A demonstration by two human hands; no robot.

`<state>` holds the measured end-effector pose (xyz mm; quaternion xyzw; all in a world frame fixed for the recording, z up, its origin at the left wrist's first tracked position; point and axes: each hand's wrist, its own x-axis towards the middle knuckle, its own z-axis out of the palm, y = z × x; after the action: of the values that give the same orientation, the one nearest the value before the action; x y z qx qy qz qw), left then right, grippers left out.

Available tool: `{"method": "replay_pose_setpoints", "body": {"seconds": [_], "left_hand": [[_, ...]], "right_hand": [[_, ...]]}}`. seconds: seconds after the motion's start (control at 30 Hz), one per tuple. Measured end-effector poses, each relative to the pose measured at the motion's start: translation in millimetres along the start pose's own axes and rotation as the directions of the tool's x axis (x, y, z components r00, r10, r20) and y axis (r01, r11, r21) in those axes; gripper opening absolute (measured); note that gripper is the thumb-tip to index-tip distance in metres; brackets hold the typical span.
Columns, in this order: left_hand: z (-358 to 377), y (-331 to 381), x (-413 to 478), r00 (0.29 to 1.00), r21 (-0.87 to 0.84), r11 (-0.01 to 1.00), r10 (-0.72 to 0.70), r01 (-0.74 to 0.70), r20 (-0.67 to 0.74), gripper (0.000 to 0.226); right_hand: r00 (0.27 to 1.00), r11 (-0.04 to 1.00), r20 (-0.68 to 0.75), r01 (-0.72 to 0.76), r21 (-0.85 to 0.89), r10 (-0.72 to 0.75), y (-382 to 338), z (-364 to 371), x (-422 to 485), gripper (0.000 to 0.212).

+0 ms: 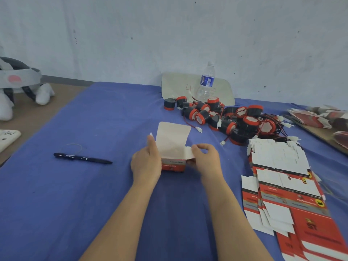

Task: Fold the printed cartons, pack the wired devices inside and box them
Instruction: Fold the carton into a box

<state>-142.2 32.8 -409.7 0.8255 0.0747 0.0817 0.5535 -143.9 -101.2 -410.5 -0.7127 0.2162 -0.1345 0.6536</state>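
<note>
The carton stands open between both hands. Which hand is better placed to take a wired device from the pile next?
Probably the right hand: the pile of devices lies on its side, beyond the carton. The left hand lies against the carton's left wall and can steady it.

Cloth (75, 204) is showing plain blue. Carton (172, 147) is showing red outside w/ white print, white inside. Devices (248, 121) are showing blk bodies, red rims, white faces. Flat cartons (282, 194) are showing red/white, yellow-blk badges. Pen (82, 158) is showing dark w/ white lettering.
</note>
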Motion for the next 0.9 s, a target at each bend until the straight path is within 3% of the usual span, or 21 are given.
{"method": "replay_pose_setpoints", "body": {"seconds": [0.07, 0.17, 0.27, 0.37, 0.4, 0.5, 0.57, 0.63, 0.77, 0.9], "left_hand": [[-2.9, -4.9, 2.5, 0.996, -0.057, 0.998, 0.01, -0.015, -0.089, 0.049], [-7.4, -11.9, 5.8, 0.984, -0.175, 0.984, -0.025, -0.007, -0.179, 0.014], [-11.0, -17.2, 10.0, 0.989, -0.211, 0.977, -0.055, 0.025, -0.136, 0.037], [-8.6, -15.8, 8.5, 0.99, -0.086, 0.994, 0.053, -0.065, -0.132, 0.027], [-7.5, -13.8, 6.7, 0.987, -0.077, 0.993, 0.072, -0.084, -0.145, 0.025], [-6.4, -5.3, 1.7, 0.985, -0.148, 0.983, 0.091, -0.113, -0.146, 0.018], [-7.9, -1.1, 0.5, 0.989, -0.208, 0.973, 0.073, -0.1, -0.132, 0.023], [-8.8, 0.1, -0.3, 0.989, -0.221, 0.969, 0.084, -0.109, -0.121, 0.035], [-6.9, 1.8, -3.4, 0.984, -0.12, 0.985, 0.104, -0.122, -0.143, 0.045], [-7.4, -0.5, 0.0, 0.98, -0.12, 0.98, 0.138, -0.156, -0.142, 0.028]], "right_hand": [[0.999, 0.997, 0.01, -0.051, 0.063, 0.051, 1.4, 0.4, -0.6, 0.018], [0.993, 0.958, -0.008, 0.107, -0.266, -0.114, 4.4, 2.8, -2.2, 0.006], [0.966, 0.824, 0.01, 0.226, -0.52, -0.259, 6.5, 4.0, -3.8, 0.018], [0.935, 0.728, 0.028, 0.294, -0.619, -0.353, 5.6, 6.1, -6.1, 0.02], [0.917, 0.718, 0.049, 0.342, -0.606, -0.396, 4.5, 6.9, -7.3, 0.018], [0.851, 0.721, 0.197, 0.519, -0.46, -0.487, 0.2, 10.5, -14.8, 0.056], [0.828, 0.752, 0.256, 0.561, -0.346, -0.499, -1.3, 12.5, -17.6, 0.046], [0.842, 0.814, 0.236, 0.533, -0.231, -0.485, -1.7, 12.6, -19.6, 0.016], [0.885, 0.872, 0.143, 0.463, -0.158, -0.443, -8.2, 10.9, -19.1, 0.05], [0.87, 0.845, 0.256, 0.479, -0.24, -0.42, -13.2, 4.4, -13.7, 0.014]]}}
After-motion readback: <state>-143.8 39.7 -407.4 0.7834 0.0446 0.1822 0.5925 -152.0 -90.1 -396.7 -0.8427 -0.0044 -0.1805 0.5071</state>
